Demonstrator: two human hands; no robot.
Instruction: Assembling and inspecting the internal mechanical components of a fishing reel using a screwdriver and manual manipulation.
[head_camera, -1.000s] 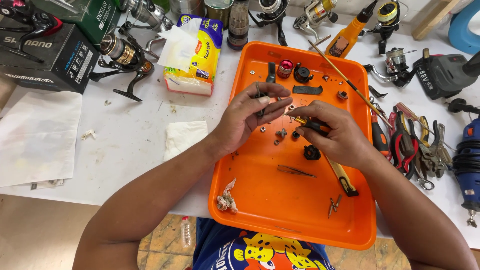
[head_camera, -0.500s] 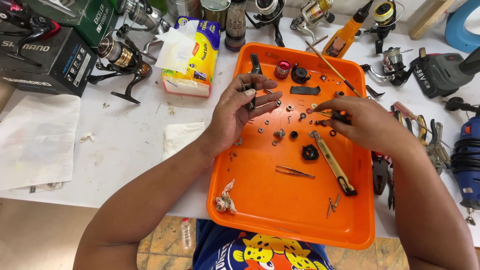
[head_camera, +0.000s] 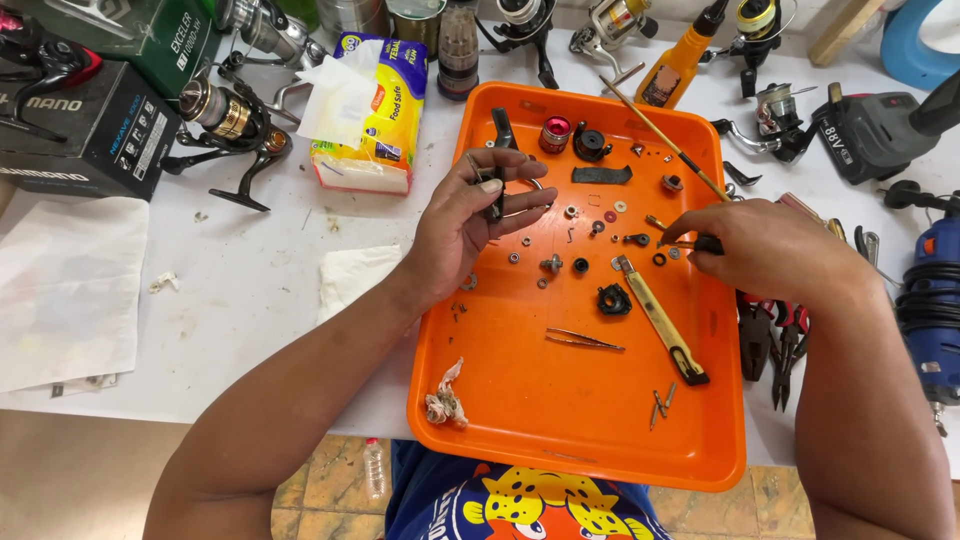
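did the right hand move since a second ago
Yes. The right hand has gone from the middle of the orange tray, close to the left hand, out to the tray's right edge.

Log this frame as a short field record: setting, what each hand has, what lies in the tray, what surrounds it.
Setting: white table with an orange tray.
Left hand: holds a small dark reel part above the tray.
Right hand: grips a thin tool with a black handle, tip over the tray.
In tray: tweezers, utility knife, small washers and screws, crumpled tissue.
Around: spinning reel, tissue pack, pliers.
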